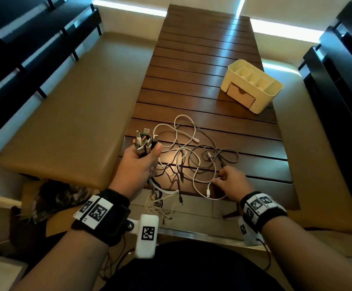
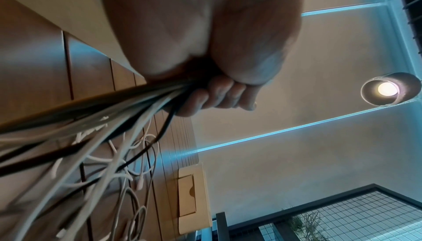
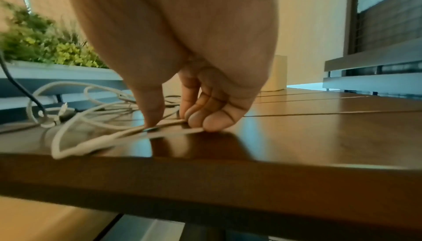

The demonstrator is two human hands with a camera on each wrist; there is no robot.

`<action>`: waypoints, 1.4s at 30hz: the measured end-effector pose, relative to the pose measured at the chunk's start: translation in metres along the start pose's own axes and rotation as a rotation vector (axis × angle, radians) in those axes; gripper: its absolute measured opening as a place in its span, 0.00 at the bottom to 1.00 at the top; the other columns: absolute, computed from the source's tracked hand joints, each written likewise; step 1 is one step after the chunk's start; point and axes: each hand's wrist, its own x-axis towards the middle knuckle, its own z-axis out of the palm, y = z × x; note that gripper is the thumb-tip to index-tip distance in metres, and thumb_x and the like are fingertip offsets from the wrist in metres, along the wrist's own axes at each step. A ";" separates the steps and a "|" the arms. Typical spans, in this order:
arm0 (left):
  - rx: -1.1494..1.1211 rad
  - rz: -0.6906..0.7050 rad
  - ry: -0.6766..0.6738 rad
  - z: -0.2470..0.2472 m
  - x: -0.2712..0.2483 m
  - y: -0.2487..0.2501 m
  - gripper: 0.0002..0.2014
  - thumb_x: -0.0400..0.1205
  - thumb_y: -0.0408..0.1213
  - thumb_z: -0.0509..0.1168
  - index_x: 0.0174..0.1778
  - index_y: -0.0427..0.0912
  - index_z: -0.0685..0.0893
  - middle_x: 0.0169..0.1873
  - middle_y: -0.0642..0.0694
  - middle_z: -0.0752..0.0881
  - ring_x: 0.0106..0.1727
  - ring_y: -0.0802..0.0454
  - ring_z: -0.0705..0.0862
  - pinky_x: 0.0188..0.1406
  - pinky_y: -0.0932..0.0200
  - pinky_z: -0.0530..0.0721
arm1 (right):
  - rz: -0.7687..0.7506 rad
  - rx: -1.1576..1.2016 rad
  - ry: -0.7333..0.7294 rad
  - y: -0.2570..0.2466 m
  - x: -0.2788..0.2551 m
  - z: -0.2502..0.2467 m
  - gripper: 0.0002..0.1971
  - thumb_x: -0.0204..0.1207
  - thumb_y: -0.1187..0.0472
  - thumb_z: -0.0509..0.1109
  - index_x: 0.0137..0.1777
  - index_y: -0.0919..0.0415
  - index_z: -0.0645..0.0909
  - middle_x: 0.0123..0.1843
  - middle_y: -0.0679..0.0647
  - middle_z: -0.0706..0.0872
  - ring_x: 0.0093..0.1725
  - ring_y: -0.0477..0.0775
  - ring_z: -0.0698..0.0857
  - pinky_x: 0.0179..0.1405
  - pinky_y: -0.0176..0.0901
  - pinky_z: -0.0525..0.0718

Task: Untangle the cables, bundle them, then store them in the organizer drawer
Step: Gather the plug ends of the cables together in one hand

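Gripping a fistful of cable ends point(image 1: 143, 141) in my left hand point(image 1: 138, 164), I have my fingers point(image 2: 219, 96) curled tight round them, thumb pressed across the top, so the plugs stick up above my fist and the cords trail down below it. My right hand point(image 1: 233, 180) is low on the table point(image 1: 244, 131), its thumb and bent fingertips point(image 3: 212, 122) pinching a white cable point(image 3: 109, 136) against the wood near the front edge. Between my two hands the rest of the cables point(image 1: 192, 156) lie in loose, crossed loops of white, grey and dark cord, and some strands hang off the table's near edge. Well beyond them, toward the right side of the slatted top, stands the cream organizer point(image 1: 251, 85) with its drawer point(image 1: 241, 96) closed. A padded bench point(image 1: 70, 114) runs along the table's left side.
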 end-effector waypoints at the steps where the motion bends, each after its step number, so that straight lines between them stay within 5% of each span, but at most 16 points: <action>1: -0.002 0.000 0.002 -0.002 0.000 0.000 0.13 0.80 0.43 0.67 0.34 0.44 0.73 0.20 0.53 0.67 0.21 0.56 0.63 0.23 0.58 0.64 | -0.033 -0.058 0.046 0.000 0.002 0.001 0.12 0.77 0.48 0.75 0.53 0.53 0.81 0.52 0.51 0.83 0.51 0.52 0.83 0.54 0.53 0.87; 5: 0.022 -0.016 0.013 -0.010 -0.001 0.003 0.12 0.81 0.42 0.67 0.32 0.48 0.76 0.21 0.51 0.65 0.23 0.55 0.62 0.24 0.57 0.60 | -0.080 -0.119 0.129 -0.005 0.015 -0.008 0.06 0.79 0.52 0.71 0.46 0.54 0.82 0.52 0.55 0.84 0.51 0.56 0.83 0.54 0.53 0.84; 10: 0.025 -0.031 0.027 -0.018 -0.002 0.006 0.13 0.80 0.44 0.68 0.34 0.45 0.72 0.20 0.52 0.65 0.22 0.55 0.61 0.23 0.59 0.61 | 0.007 -0.038 0.253 -0.011 0.029 -0.026 0.06 0.82 0.57 0.67 0.53 0.58 0.82 0.56 0.57 0.83 0.54 0.59 0.81 0.54 0.50 0.80; 17: 0.034 -0.054 0.037 -0.025 0.001 0.005 0.11 0.85 0.37 0.66 0.40 0.40 0.72 0.21 0.50 0.64 0.21 0.54 0.60 0.21 0.61 0.62 | -0.449 0.019 0.368 -0.065 0.006 -0.003 0.07 0.80 0.51 0.67 0.43 0.51 0.77 0.45 0.45 0.76 0.43 0.46 0.77 0.45 0.44 0.79; 19: 0.048 -0.064 0.033 -0.026 0.002 0.006 0.12 0.87 0.35 0.64 0.38 0.42 0.71 0.20 0.50 0.64 0.21 0.54 0.60 0.21 0.60 0.62 | -0.568 -0.049 0.318 -0.079 0.003 0.008 0.10 0.79 0.46 0.65 0.47 0.51 0.81 0.47 0.44 0.79 0.47 0.47 0.78 0.50 0.49 0.82; 22: 0.060 -0.066 0.018 -0.027 0.004 0.009 0.13 0.85 0.37 0.65 0.37 0.42 0.72 0.20 0.50 0.65 0.22 0.53 0.61 0.24 0.58 0.61 | -0.640 -0.203 0.144 -0.091 -0.001 0.020 0.20 0.80 0.39 0.62 0.67 0.44 0.79 0.59 0.45 0.80 0.61 0.48 0.77 0.67 0.54 0.75; 24: 0.058 -0.064 0.005 -0.028 0.005 0.010 0.13 0.83 0.40 0.66 0.37 0.42 0.72 0.21 0.49 0.65 0.23 0.54 0.60 0.25 0.56 0.58 | -0.639 -0.321 0.044 -0.091 0.001 0.027 0.22 0.81 0.38 0.61 0.73 0.39 0.75 0.64 0.46 0.76 0.66 0.50 0.74 0.73 0.58 0.68; 28: 0.040 -0.056 0.000 -0.035 0.006 0.008 0.13 0.82 0.42 0.67 0.37 0.42 0.70 0.21 0.49 0.64 0.22 0.53 0.60 0.27 0.51 0.55 | -0.540 -0.444 0.014 -0.082 0.008 0.022 0.14 0.82 0.42 0.63 0.60 0.45 0.85 0.59 0.47 0.75 0.66 0.53 0.74 0.68 0.56 0.68; 34: 0.030 -0.040 0.013 -0.042 0.009 0.010 0.13 0.80 0.43 0.67 0.39 0.40 0.71 0.21 0.50 0.64 0.23 0.53 0.60 0.26 0.51 0.55 | -0.346 -0.506 0.139 -0.060 0.020 -0.003 0.11 0.81 0.47 0.66 0.56 0.45 0.87 0.59 0.46 0.78 0.67 0.53 0.75 0.67 0.56 0.65; 42: 0.024 -0.055 0.002 -0.039 0.025 0.015 0.14 0.86 0.35 0.65 0.37 0.43 0.69 0.22 0.50 0.62 0.23 0.54 0.58 0.27 0.51 0.54 | -0.306 -0.251 0.445 -0.078 0.034 -0.031 0.10 0.80 0.49 0.65 0.46 0.49 0.87 0.51 0.44 0.79 0.58 0.50 0.75 0.55 0.47 0.55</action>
